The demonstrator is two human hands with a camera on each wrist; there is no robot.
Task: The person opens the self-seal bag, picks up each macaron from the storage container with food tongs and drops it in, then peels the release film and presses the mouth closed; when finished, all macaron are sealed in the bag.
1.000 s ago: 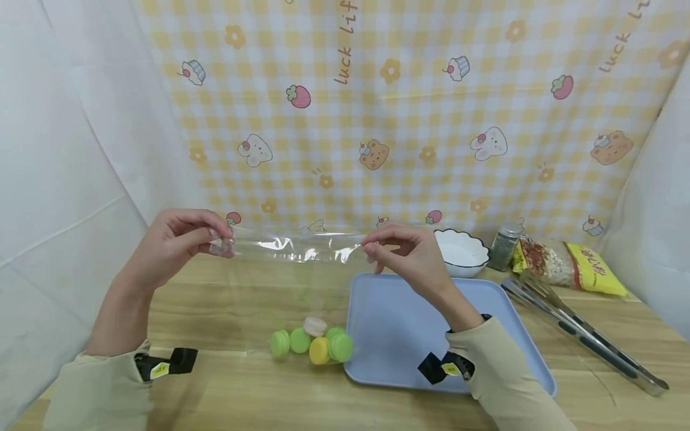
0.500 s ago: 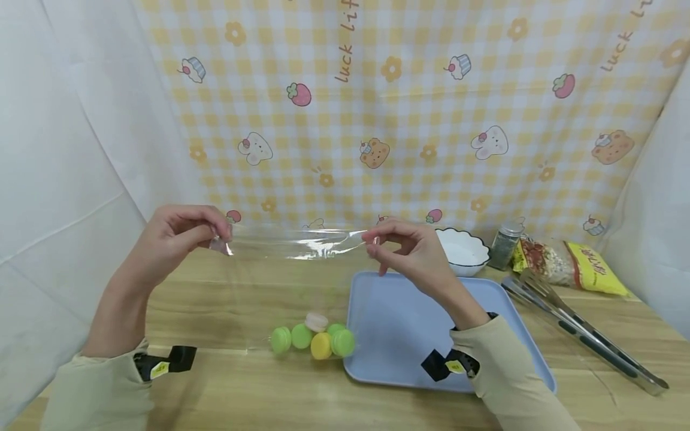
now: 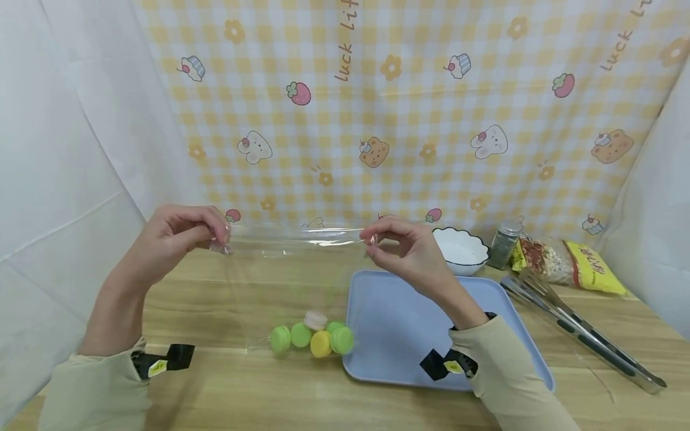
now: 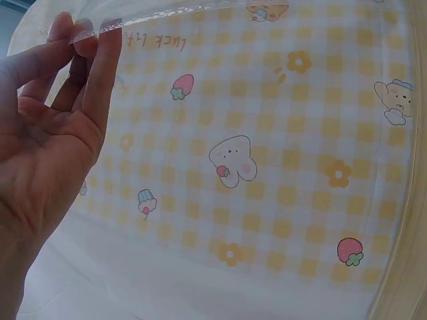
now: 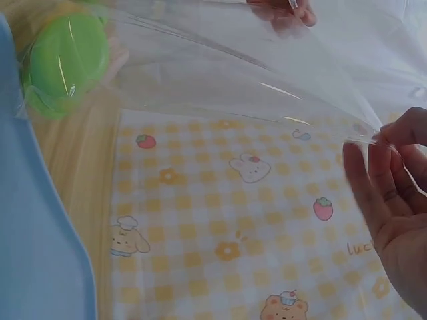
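Observation:
Between my two hands a clear plastic bag [image 3: 302,287] is stretched by its top edge, its body hanging down toward the table. Several macarons lie at the bottom of the bag: green ones [image 3: 281,340], a yellow one [image 3: 320,344] and a pale one [image 3: 315,320]. My left hand [image 3: 175,239] pinches the top left corner; in the left wrist view the film runs over its fingertips. My right hand [image 3: 406,251] pinches the top right corner between thumb and forefinger. The right wrist view shows a green macaron [image 5: 70,57] through the film.
A blue tray [image 3: 409,335] lies under my right forearm, its left edge beside the macarons. Behind it stand a white scalloped bowl [image 3: 460,251] and a small spice jar [image 3: 505,245]. To the right are a yellow food packet [image 3: 571,266] and metal tongs [image 3: 587,335].
Both hands have risen very slightly, keeping their pinch on the bag. Its top edge looks a little straighter, and the macarons have stayed nearly in place.

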